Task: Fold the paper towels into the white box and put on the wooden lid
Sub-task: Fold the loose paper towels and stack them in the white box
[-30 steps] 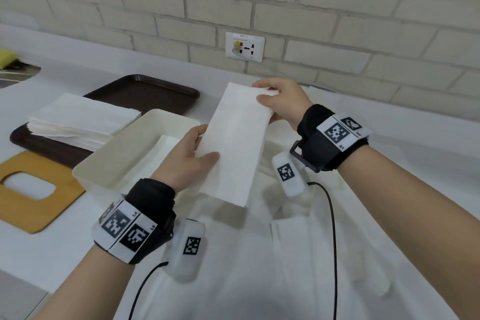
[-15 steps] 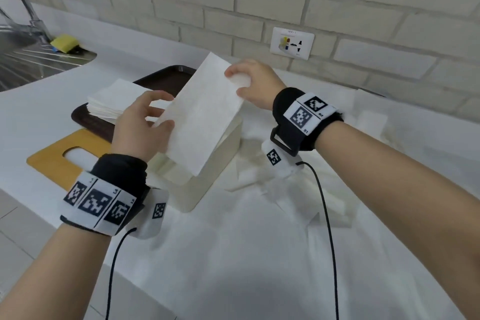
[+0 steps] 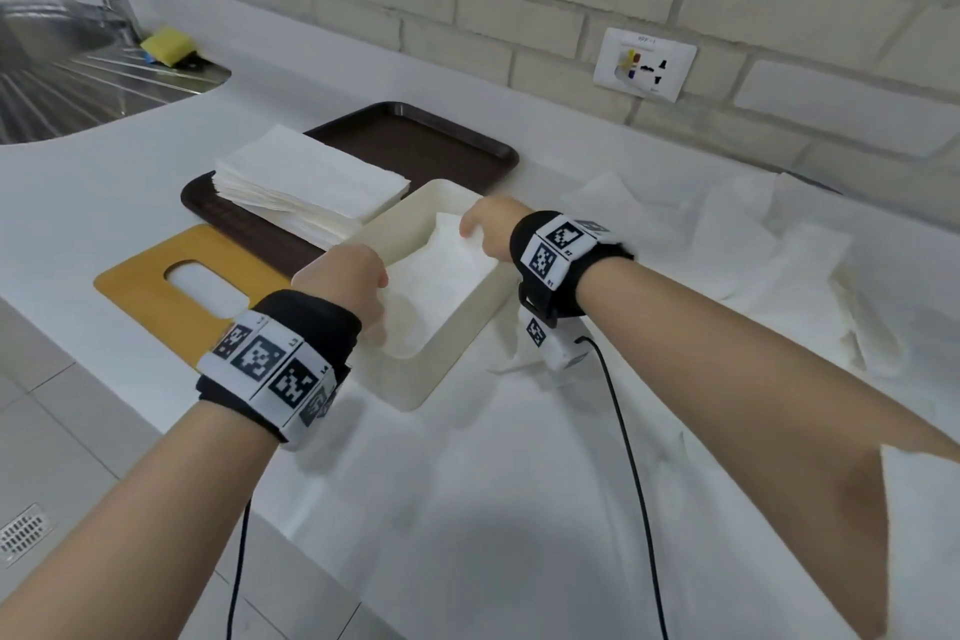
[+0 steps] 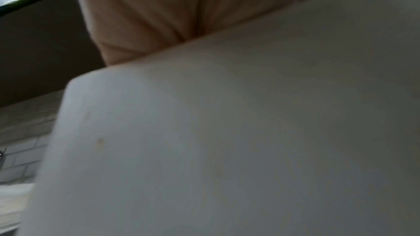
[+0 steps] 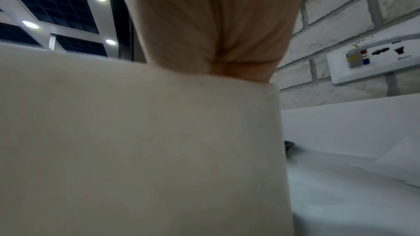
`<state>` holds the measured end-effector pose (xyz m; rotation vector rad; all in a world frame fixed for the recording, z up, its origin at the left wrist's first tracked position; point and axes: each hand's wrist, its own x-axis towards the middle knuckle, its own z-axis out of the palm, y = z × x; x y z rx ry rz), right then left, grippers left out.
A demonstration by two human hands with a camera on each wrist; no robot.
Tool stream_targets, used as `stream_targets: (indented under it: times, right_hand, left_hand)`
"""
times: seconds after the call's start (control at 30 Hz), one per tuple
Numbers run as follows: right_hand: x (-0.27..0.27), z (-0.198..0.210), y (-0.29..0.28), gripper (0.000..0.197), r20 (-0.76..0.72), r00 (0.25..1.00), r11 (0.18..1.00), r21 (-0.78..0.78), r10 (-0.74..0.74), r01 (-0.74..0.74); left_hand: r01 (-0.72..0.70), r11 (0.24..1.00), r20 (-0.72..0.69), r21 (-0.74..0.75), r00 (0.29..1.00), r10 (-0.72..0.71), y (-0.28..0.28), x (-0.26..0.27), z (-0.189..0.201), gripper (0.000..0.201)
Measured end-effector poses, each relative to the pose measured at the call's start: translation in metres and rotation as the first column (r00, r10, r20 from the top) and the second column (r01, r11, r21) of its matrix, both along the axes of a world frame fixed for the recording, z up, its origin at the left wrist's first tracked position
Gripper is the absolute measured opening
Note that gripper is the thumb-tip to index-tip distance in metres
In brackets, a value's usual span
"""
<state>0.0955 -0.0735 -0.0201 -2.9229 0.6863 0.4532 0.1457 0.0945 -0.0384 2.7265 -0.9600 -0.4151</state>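
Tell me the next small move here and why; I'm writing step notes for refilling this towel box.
Probably let go and lift both hands out. The folded paper towel already lies inside the white box, with the left hand at its near end and the right hand at its far end. A stack of towels waits on the brown tray, and the wooden lid is still off.

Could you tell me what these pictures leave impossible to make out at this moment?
- Fingertips of both hands, left and right: hidden inside the white box in the head view.
- Both wrist views: the box wall fills them, blurred.
- Towel count in the box: hidden.
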Motion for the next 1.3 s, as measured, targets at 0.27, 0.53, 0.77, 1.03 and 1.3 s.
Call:
stream_targets:
  times: [0.27,0.53,0.77,1.03,1.3]
  right_hand:
    - [-0.004,-0.011,-0.008,0.037,0.136,0.991,0.995,0.097,0.016,-0.030]
    - [-0.080,0.010,-0.017,0.009,0.534,0.841,0.995,0.099,-0.081,0.033]
    - [-0.113,-0.028,-0.003,0.056,-0.022,0.966,0.966,0.022,0.258,-0.258]
    - [-0.110,-0.043,0.003,0.032,-0.034,0.943,0.924,-0.194,0.331,-0.331]
    - [-0.141,0.009,-0.019,0.007,0.365,0.926,0.979,0.130,0.097,-0.154]
  left_hand:
    - [0.070,0.986,0.059,0.152,0.995,-0.079,-0.002,0.000,0.000,0.035]
    - [0.123,0.978,0.079,-0.169,0.991,-0.111,0.001,-0.014,0.015,0.022]
    - [0.260,0.772,0.231,-0.580,0.961,-0.150,-0.008,-0.069,0.023,0.008]
    - [0.258,0.864,0.089,-0.432,0.966,-0.244,-0.027,-0.104,-0.009,0.027]
    - [0.305,0.860,0.107,-0.409,0.952,-0.287,-0.047,-0.105,-0.016,0.045]
